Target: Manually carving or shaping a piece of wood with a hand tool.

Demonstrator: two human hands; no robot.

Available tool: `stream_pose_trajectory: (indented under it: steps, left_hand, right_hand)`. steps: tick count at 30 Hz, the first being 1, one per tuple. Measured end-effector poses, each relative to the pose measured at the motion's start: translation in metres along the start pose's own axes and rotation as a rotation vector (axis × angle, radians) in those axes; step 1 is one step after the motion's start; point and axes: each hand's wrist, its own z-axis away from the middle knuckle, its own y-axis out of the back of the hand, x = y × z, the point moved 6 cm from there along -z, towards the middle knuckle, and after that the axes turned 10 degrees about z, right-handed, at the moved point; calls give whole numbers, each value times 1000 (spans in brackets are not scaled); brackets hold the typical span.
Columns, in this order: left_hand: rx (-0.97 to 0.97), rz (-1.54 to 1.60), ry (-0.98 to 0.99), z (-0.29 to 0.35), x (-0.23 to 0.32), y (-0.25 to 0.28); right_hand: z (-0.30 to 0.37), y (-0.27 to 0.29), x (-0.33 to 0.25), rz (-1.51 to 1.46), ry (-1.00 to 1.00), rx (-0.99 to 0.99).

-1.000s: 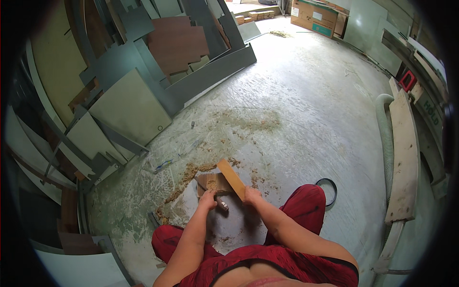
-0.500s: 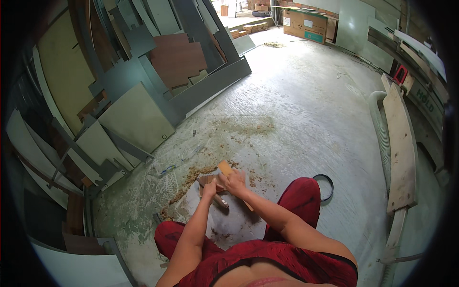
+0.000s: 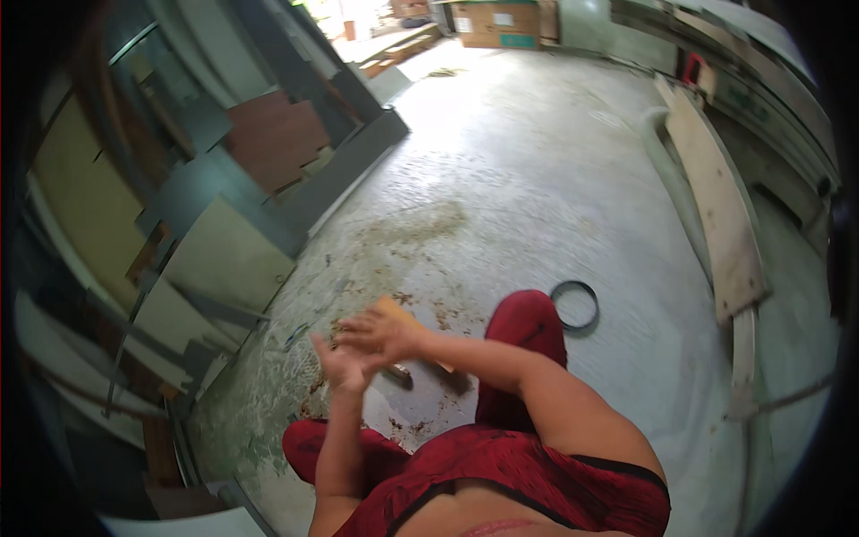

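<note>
My left hand [image 3: 344, 367] is raised with its palm up and a finger or thumb pointing away; nothing shows in it. Across it reaches my right hand [image 3: 383, 333], fingers stretched out and slightly blurred, close to or touching the left. Behind the right hand lies a yellowish wooden piece [image 3: 394, 310], mostly covered by that hand. A brownish bar-like piece [image 3: 399, 376] pokes out below my right wrist; the hands hide the rest of it. Brown crumbs like wood shavings [image 3: 438, 313] are scattered around on the concrete floor.
A black ring [image 3: 574, 306] lies right of my red-clad knee [image 3: 528, 331]. Boards and panels [image 3: 228, 246] lean along the left. On the right are a long plank [image 3: 716, 201] and a pale hose [image 3: 667, 170]. A cardboard box [image 3: 497, 25] stands far back.
Both hands have let go of the wooden pieces and come together, left palm turned up, right fingers opened over it. The head view has shifted, so the surroundings sit further left and higher.
</note>
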Motion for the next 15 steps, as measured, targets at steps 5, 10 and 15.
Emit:
stream_pose_trajectory:
  steps: [5,10,15]
  left_hand:
    - [11,-1260,-151,60,20,-100]
    - [530,-3100,219,126,88,-87]
    - [177,-2851,41,188,141,-23]
  right_hand:
    - [41,67,111,373,-805,-724]
    - [51,84,128,272,-830,-463]
    - [33,58,116,205,-760,-376]
